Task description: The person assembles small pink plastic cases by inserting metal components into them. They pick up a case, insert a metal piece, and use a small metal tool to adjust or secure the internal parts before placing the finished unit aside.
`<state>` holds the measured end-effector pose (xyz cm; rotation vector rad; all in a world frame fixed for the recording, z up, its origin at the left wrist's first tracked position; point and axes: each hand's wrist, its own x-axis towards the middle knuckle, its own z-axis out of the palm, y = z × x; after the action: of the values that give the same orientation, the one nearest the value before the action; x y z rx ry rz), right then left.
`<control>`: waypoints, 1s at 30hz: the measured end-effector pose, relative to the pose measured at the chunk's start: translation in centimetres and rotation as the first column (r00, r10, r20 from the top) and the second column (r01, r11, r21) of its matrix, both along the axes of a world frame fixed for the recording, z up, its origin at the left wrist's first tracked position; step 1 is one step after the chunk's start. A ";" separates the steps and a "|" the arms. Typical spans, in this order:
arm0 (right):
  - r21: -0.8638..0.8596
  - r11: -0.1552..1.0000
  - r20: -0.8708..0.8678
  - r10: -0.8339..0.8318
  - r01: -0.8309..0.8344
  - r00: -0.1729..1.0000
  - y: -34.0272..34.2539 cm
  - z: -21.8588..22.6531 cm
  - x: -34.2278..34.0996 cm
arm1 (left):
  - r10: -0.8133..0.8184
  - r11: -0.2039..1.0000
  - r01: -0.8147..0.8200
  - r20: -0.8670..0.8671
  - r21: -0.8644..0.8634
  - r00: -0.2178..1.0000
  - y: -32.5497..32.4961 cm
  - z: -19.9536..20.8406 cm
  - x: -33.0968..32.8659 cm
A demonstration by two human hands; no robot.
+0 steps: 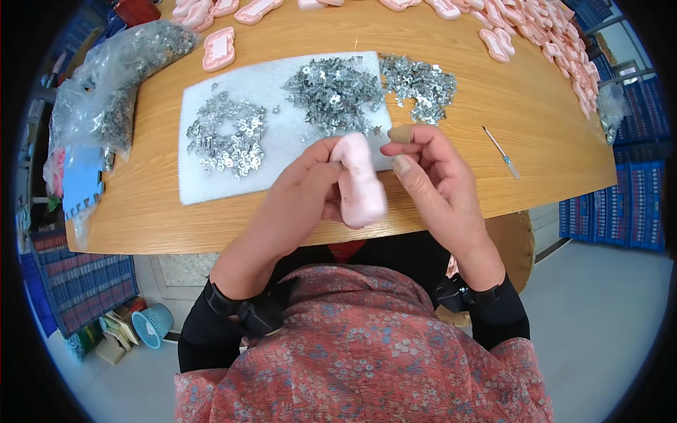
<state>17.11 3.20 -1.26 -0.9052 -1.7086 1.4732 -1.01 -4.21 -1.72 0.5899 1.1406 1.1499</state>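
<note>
My left hand (300,194) grips a pale pink plastic casing (363,187), narrow at its waist; the casing is slightly blurred. Just right of it is my right hand (441,183), its fingers bent and the thumb apart from them, with nothing visible between. A tan cover wraps its index fingertip. Beyond the hands lies a white padded mat (282,84). On the mat are a dense pile of small metal clips (335,95) and, to the left, a looser spread of metal pieces (233,141).
Another metal heap (419,84) lies right of the mat. A thin screwdriver-like tool (502,151) rests on the wooden table (550,169). Many pink casings (543,39) fill the far right edge; one casing (219,49) stands apart. A clear bag of metal pieces (120,84) is at left.
</note>
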 end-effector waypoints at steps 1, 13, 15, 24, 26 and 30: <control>0.014 1.000 -0.011 0.005 -0.005 1.000 -0.1 -0.1 0.0 | 0.026 0.997 -0.016 0.134 -0.069 0.991 0.3 0.4 -0.1; 0.116 0.989 -0.114 0.110 -0.097 0.987 -1.0 0.5 -1.9 | -0.007 1.000 0.017 0.528 -0.014 0.849 -0.5 0.1 -0.9; 0.127 0.988 -0.105 0.103 -0.089 0.989 -1.1 0.5 -1.9 | -0.014 1.000 0.023 0.501 -0.013 0.865 -0.5 0.3 -0.7; 0.756 0.652 0.397 -0.527 0.058 0.751 5.5 -0.2 7.4 | 0.089 0.992 -0.083 -0.065 0.095 0.994 -0.6 -0.6 -0.1; 0.813 0.582 0.440 -0.619 0.005 0.651 7.0 -1.4 10.9 | 0.084 0.989 -0.068 -0.128 0.130 0.988 -0.6 -0.5 0.0; 0.764 0.644 0.567 -0.640 -0.039 0.519 7.3 -2.6 14.7 | 0.072 0.985 -0.024 -0.276 0.173 0.959 -0.5 -0.9 -0.1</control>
<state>31.85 10.46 -3.83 -1.4589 -2.2791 -0.0705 -1.09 -4.67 -2.59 0.8824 1.3122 1.2394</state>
